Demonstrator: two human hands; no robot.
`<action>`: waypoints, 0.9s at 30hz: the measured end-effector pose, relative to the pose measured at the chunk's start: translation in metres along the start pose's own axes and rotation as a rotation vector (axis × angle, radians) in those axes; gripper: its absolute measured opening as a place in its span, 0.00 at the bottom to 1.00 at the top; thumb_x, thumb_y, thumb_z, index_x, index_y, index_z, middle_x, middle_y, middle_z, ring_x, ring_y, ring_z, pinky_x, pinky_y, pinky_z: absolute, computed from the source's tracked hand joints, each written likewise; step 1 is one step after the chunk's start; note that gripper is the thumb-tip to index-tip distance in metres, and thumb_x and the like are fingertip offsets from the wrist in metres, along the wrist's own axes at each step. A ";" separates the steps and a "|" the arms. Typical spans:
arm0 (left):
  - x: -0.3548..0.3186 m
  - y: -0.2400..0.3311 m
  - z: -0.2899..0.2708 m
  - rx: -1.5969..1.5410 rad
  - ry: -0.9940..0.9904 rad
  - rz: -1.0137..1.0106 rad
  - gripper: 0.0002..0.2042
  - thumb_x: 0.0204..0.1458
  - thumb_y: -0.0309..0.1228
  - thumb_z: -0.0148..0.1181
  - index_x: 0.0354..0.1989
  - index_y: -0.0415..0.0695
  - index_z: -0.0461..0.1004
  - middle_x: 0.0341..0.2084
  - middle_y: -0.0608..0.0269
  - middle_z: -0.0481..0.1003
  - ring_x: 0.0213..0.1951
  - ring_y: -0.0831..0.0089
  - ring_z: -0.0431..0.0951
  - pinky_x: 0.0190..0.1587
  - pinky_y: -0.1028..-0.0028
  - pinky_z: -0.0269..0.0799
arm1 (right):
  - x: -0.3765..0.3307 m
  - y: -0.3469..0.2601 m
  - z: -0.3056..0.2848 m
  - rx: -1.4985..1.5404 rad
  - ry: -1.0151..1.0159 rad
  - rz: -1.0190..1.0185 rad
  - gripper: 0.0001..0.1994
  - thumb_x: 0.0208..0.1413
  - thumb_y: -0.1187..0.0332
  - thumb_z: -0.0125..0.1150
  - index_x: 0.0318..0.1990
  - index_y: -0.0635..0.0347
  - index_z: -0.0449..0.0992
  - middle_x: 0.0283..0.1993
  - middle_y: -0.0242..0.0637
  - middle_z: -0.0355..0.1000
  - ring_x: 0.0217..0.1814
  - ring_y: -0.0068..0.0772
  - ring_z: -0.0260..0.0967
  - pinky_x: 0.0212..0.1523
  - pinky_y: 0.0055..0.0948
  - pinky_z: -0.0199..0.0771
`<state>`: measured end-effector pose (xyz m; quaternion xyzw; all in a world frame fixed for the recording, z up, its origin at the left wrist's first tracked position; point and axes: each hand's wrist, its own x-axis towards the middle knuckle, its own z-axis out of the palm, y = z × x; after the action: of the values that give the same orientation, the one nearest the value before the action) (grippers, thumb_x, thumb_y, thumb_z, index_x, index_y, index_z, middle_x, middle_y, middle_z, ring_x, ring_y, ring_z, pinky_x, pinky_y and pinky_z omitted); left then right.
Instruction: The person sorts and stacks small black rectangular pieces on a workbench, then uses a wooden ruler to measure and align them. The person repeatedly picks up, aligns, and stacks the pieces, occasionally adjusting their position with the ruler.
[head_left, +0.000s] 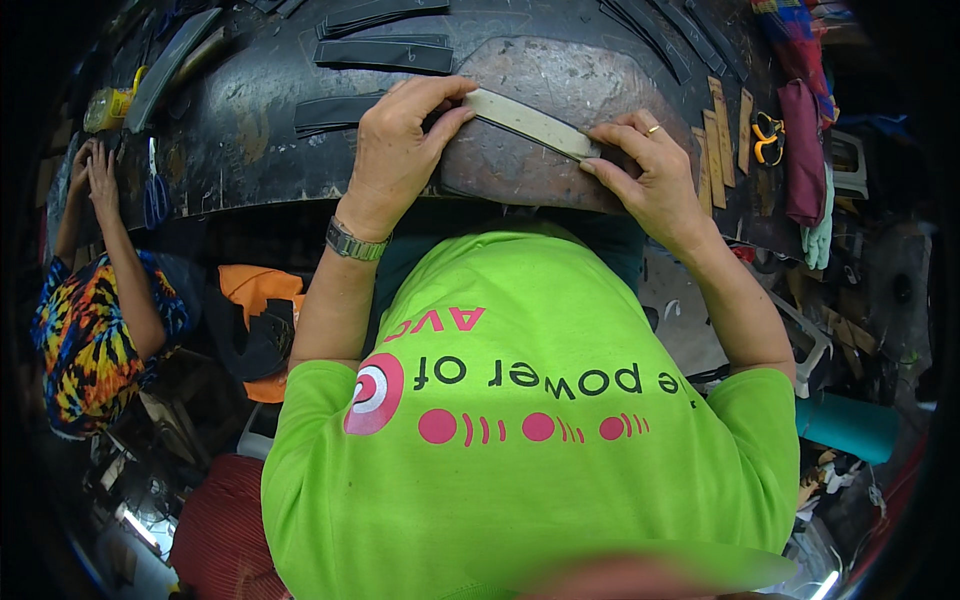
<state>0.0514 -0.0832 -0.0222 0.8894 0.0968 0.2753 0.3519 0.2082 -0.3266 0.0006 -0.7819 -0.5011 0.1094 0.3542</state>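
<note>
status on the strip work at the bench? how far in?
Done, apparently: tan strips lined up at the bench's right. In hand: left hand and right hand press a pale strip onto the brown slab. Left, probably: black strips lying behind.

A strip lies on the slab, scissors to its right.

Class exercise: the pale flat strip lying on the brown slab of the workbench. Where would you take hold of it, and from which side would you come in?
Grip the pale strip at its two ends, from above. It is long, thin and flat on the brown slab, so only the ends offer purchase. The left hand pinches the upper-left end and the right hand presses the lower-right end, so probably one hand per end.
</note>
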 end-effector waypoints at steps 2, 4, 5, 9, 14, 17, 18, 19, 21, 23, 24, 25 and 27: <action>0.000 -0.001 -0.001 0.048 -0.005 0.043 0.11 0.51 0.24 0.69 0.43 0.43 0.84 0.39 0.60 0.82 0.39 0.68 0.83 0.45 0.72 0.78 | 0.000 0.002 0.001 0.012 -0.002 -0.011 0.15 0.52 0.71 0.72 0.47 0.63 0.80 0.41 0.42 0.73 0.40 0.43 0.75 0.40 0.33 0.76; 0.000 -0.001 -0.001 0.086 -0.017 0.059 0.09 0.51 0.24 0.69 0.41 0.42 0.84 0.39 0.60 0.82 0.40 0.66 0.83 0.46 0.72 0.78 | 0.000 0.003 0.002 0.019 0.008 -0.022 0.15 0.51 0.71 0.73 0.47 0.62 0.80 0.41 0.42 0.73 0.39 0.43 0.75 0.40 0.32 0.76; 0.000 0.000 -0.002 0.100 -0.026 0.054 0.08 0.52 0.24 0.68 0.40 0.42 0.84 0.39 0.60 0.82 0.40 0.66 0.83 0.46 0.72 0.78 | -0.001 0.003 0.003 0.023 0.012 -0.027 0.15 0.51 0.71 0.73 0.47 0.62 0.80 0.40 0.42 0.73 0.39 0.43 0.75 0.40 0.32 0.76; 0.000 0.003 -0.003 0.096 -0.043 0.029 0.07 0.53 0.27 0.66 0.39 0.42 0.84 0.40 0.61 0.81 0.43 0.61 0.81 0.48 0.68 0.76 | -0.001 0.005 -0.002 0.065 0.002 -0.035 0.17 0.50 0.71 0.74 0.48 0.62 0.80 0.39 0.40 0.72 0.35 0.37 0.73 0.37 0.28 0.74; 0.000 0.003 -0.004 0.147 -0.034 0.076 0.07 0.51 0.25 0.68 0.39 0.42 0.84 0.41 0.59 0.82 0.43 0.63 0.82 0.48 0.69 0.77 | -0.008 0.006 -0.014 0.066 -0.014 0.060 0.18 0.49 0.71 0.75 0.49 0.61 0.80 0.38 0.37 0.72 0.32 0.31 0.69 0.34 0.25 0.70; 0.000 0.004 -0.004 0.149 -0.031 0.076 0.08 0.51 0.24 0.69 0.40 0.42 0.84 0.40 0.58 0.83 0.43 0.64 0.83 0.48 0.70 0.77 | -0.012 0.004 -0.012 0.067 -0.005 0.044 0.17 0.50 0.69 0.74 0.48 0.61 0.80 0.38 0.38 0.73 0.33 0.33 0.71 0.34 0.27 0.71; 0.000 0.004 -0.004 0.143 -0.028 0.076 0.08 0.50 0.23 0.69 0.40 0.42 0.84 0.40 0.58 0.83 0.43 0.64 0.83 0.47 0.70 0.77 | -0.012 0.004 -0.011 0.040 0.009 0.026 0.17 0.50 0.68 0.74 0.47 0.61 0.80 0.39 0.38 0.73 0.34 0.34 0.72 0.35 0.27 0.72; 0.000 0.004 -0.004 0.143 -0.032 0.077 0.08 0.50 0.23 0.69 0.40 0.42 0.84 0.40 0.58 0.83 0.43 0.64 0.83 0.47 0.70 0.77 | -0.012 0.005 -0.008 0.021 0.019 0.014 0.16 0.50 0.68 0.74 0.47 0.61 0.80 0.39 0.38 0.73 0.34 0.35 0.73 0.35 0.28 0.73; 0.000 0.005 -0.005 0.144 -0.038 0.075 0.08 0.50 0.23 0.69 0.40 0.42 0.84 0.39 0.58 0.83 0.42 0.64 0.83 0.47 0.71 0.78 | -0.011 0.006 -0.005 -0.003 0.033 -0.002 0.16 0.51 0.66 0.74 0.46 0.60 0.81 0.39 0.39 0.74 0.36 0.38 0.75 0.36 0.30 0.74; 0.000 0.005 -0.005 0.148 -0.040 0.078 0.09 0.50 0.23 0.69 0.40 0.42 0.84 0.39 0.58 0.83 0.42 0.64 0.83 0.47 0.71 0.78 | -0.010 0.007 -0.002 -0.014 0.038 -0.002 0.15 0.51 0.65 0.73 0.46 0.59 0.81 0.40 0.39 0.75 0.37 0.40 0.77 0.38 0.31 0.75; 0.000 0.006 -0.006 0.150 -0.041 0.078 0.09 0.50 0.23 0.69 0.40 0.42 0.84 0.39 0.58 0.83 0.42 0.64 0.83 0.46 0.71 0.78 | -0.010 0.008 -0.001 -0.018 0.043 -0.011 0.15 0.52 0.65 0.73 0.45 0.59 0.81 0.39 0.38 0.75 0.37 0.41 0.77 0.38 0.31 0.76; 0.000 0.006 -0.006 0.141 -0.037 0.070 0.09 0.50 0.23 0.69 0.40 0.42 0.84 0.39 0.58 0.83 0.42 0.64 0.84 0.46 0.72 0.78 | -0.010 0.009 -0.001 -0.023 0.045 -0.012 0.14 0.52 0.65 0.73 0.45 0.59 0.81 0.39 0.38 0.75 0.37 0.41 0.77 0.38 0.32 0.76; 0.000 0.005 -0.005 0.122 -0.031 0.054 0.09 0.50 0.23 0.69 0.41 0.42 0.84 0.39 0.58 0.83 0.41 0.65 0.84 0.46 0.72 0.78 | -0.010 0.009 -0.001 -0.025 0.045 -0.011 0.14 0.52 0.66 0.72 0.45 0.59 0.81 0.39 0.38 0.75 0.38 0.41 0.77 0.38 0.32 0.76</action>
<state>0.0487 -0.0840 -0.0153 0.9156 0.0840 0.2644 0.2909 0.2103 -0.3379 -0.0070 -0.7858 -0.4986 0.0836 0.3562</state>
